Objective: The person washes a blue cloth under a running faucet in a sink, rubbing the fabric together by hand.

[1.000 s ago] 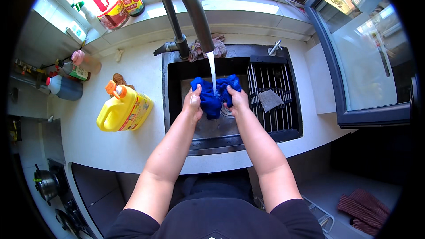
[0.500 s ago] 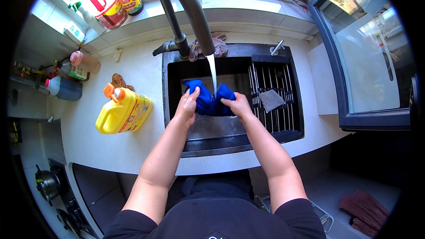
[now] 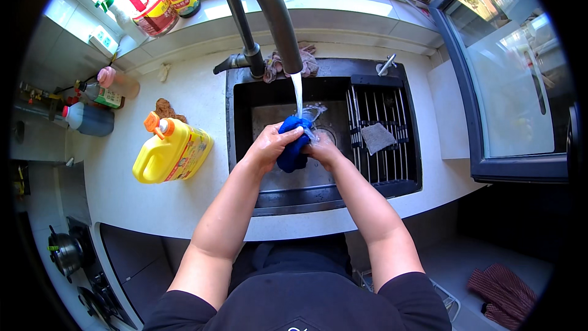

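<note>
Head view: looks down past a dark shirt; forearms come in from the lower edge, both hands over the sink.
Left hand (image 3: pixel 269 145): grasping the blue cloth, thumb on top, fingers wrapped out of sight beneath.
Right hand (image 3: pixel 323 149): against the cloth's right edge; fingers lost behind cloth and splash, can't tell whether it grips.
Blue cloth (image 3: pixel 293 156): bunched between the hands, above the basin floor. Probably held there so the stream soaks it.
Sink (image 3: pixel 294 199): black basin, catches runoff; drain half covered by splash and right hand.
Rack (image 3: pixel 387 168): metal bars across the sink's right side; gray pad (image 3: pixel 377 138) lies flat on it, likely so it can drip.
Yellow jug (image 3: pixel 171 156): upright on the tabletop (image 3: pixel 110 190) left of the sink, presumably parked within reach. Brown lump (image 3: pixel 165 109) behind it, partly covered, kind unclear.
Faucet (image 3: pixel 278 18): running, spout over the basin, water stream (image 3: pixel 297 95) meeting the cloth; top of the arch cut off.
Pinkish rag (image 3: pixel 306 61): crumpled behind the spout, partly blocked.
Sill bottles (image 3: pixel 156 18): far left by the window, tops washed out by glare.
</note>
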`<state>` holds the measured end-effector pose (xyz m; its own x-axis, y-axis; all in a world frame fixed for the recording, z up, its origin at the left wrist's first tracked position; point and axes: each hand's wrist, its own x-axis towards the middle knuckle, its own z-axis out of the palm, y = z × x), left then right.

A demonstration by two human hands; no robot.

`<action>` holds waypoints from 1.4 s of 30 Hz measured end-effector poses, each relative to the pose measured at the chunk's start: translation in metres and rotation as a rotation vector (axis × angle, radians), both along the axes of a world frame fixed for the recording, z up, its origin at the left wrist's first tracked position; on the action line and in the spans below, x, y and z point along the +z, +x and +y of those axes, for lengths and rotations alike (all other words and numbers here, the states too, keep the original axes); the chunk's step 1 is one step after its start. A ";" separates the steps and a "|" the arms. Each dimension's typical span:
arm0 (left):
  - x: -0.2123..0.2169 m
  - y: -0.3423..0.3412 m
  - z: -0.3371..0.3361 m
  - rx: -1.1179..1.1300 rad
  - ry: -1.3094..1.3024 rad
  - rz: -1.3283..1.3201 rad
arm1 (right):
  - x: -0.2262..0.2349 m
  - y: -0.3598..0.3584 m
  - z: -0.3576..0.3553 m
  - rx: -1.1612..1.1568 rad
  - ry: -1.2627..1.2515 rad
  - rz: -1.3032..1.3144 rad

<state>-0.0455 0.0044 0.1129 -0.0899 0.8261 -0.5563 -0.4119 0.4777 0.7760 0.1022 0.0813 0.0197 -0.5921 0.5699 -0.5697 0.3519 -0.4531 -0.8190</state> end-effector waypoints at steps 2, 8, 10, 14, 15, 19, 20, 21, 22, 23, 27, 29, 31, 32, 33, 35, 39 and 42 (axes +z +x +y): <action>0.003 -0.001 0.001 -0.004 -0.005 -0.023 | -0.025 0.009 0.000 -0.183 -0.290 0.155; -0.007 -0.004 0.001 -0.043 -0.023 0.028 | -0.007 -0.002 -0.012 -0.535 -0.659 0.184; -0.017 0.000 0.002 -0.096 0.002 0.010 | -0.007 -0.007 -0.013 -0.420 -0.683 0.222; -0.023 0.004 -0.002 -0.148 -0.099 0.028 | 0.005 -0.012 -0.015 -0.193 -0.703 0.351; -0.022 0.003 -0.003 -0.174 -0.116 0.028 | 0.009 -0.012 -0.014 -0.184 -0.707 0.330; -0.016 -0.004 -0.008 -0.240 -0.166 0.027 | -0.007 -0.018 -0.008 -0.199 -0.756 0.316; -0.020 -0.005 -0.008 -0.243 -0.145 0.047 | -0.017 -0.018 -0.007 -0.174 -0.812 0.387; -0.028 -0.008 -0.010 -0.245 -0.124 0.066 | -0.019 -0.020 -0.008 -0.245 -0.761 0.372; -0.034 -0.010 -0.010 -0.247 -0.102 0.085 | -0.021 -0.023 -0.010 -0.317 -0.709 0.357; -0.040 -0.012 -0.011 -0.207 -0.136 0.177 | -0.022 -0.025 -0.010 -0.389 -0.657 0.342; -0.087 -0.003 -0.019 0.225 -0.302 0.452 | -0.021 -0.023 0.003 -0.704 -0.616 0.286; -0.097 0.005 -0.023 0.389 -0.293 0.185 | -0.014 -0.026 -0.001 -0.757 -0.624 0.396; -0.092 0.027 -0.008 0.480 -0.627 -0.216 | -0.015 -0.028 -0.015 -0.786 -0.581 0.353; -0.112 0.028 -0.007 0.523 -0.650 -0.416 | -0.015 -0.032 -0.025 -0.747 -0.496 0.244; -0.119 0.029 -0.009 0.457 -0.463 -0.664 | -0.006 -0.032 -0.036 -0.683 -0.379 0.225; -0.178 0.020 -0.014 0.413 -0.226 -0.860 | -0.006 -0.035 -0.065 -0.494 0.047 0.215; -0.151 0.038 0.001 0.586 -0.234 -0.660 | -0.026 -0.024 -0.065 -0.424 0.983 -0.048; -0.153 0.044 0.010 0.674 -0.124 -0.566 | -0.059 -0.016 -0.043 -0.510 0.616 -0.311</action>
<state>-0.0018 0.0145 -0.0404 -0.2196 0.6281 -0.7465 -0.9421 0.0622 0.3295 0.0865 0.0382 -0.0388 -0.0472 0.9851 -0.1651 0.4753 -0.1233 -0.8712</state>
